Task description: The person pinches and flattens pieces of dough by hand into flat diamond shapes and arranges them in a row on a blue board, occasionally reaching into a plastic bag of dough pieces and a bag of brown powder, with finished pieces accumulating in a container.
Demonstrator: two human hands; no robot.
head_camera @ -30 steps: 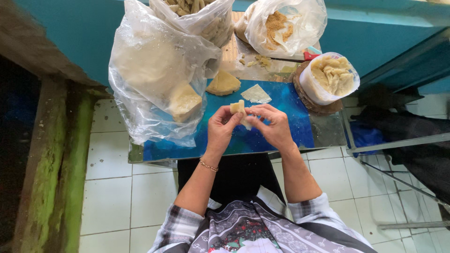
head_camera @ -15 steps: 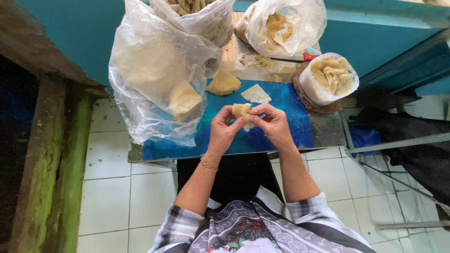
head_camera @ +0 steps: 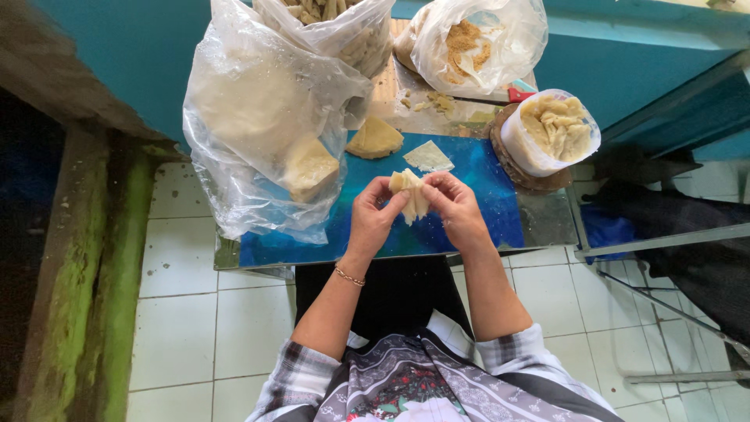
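Right at the centre of the frame, both hands pinch a small, pale, folded piece of thin dough wrapper [head_camera: 411,197]: the left hand [head_camera: 373,221] presses thumb and fingertips against its left edge, and the right hand [head_camera: 457,207] closes its fingers on the right edge, so the piece stands between the two sets of fingertips, held above the glossy blue tabletop [head_camera: 484,227] rather than lying on it. A thin gold bracelet [head_camera: 349,276] circles the left wrist. Just above the hands, lying flat on the blue surface, is a loose pale triangular wrapper sheet [head_camera: 427,156], and to its left a yellowish wedge-shaped lump of dough [head_camera: 375,138]. Further left, filling the upper left of the table, stands a large, crumpled clear plastic bag [head_camera: 250,133] with a pale yellow block [head_camera: 309,169] showing through its lower side. Behind it, at the top edge of the frame, a second clear plastic bag [head_camera: 344,27] holds light brown stick-like pieces. At the upper right of the table another clear bag [head_camera: 480,43] contains brown crumbly filling, with a small red object [head_camera: 521,94] just beside its lower edge. To the right of the hands a round brown woven tray [head_camera: 519,168] carries a plastic-lined bowl of folded, beige dough pieces [head_camera: 553,130]. Below the table white floor tiles [head_camera: 187,312] show, and at the bottom of the frame checked sleeves and a patterned grey apron [head_camera: 422,387].
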